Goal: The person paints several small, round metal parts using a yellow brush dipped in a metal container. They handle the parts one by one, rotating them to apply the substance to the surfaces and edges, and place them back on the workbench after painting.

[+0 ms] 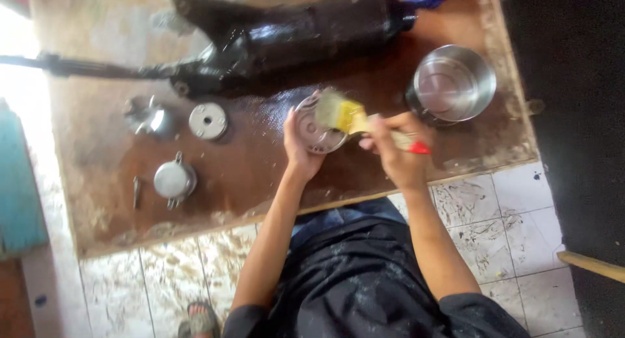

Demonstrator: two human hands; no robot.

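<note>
Two hands busy: my left hand (298, 146) grips the round metal cover (317, 126) while my right hand (397, 152), closed on the paintbrush (364, 122), scrubs it; next, probably a dip in the steel pot (454, 84) at two o'clock.

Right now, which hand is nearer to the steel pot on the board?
The right hand, holding the paintbrush, is just left of and below the steel pot. The left hand holds the round metal part, farther left.

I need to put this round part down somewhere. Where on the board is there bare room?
Bare board lies between the lidded cap and the left hand, and below the steel pot. It is crowded near the black housing.
</note>
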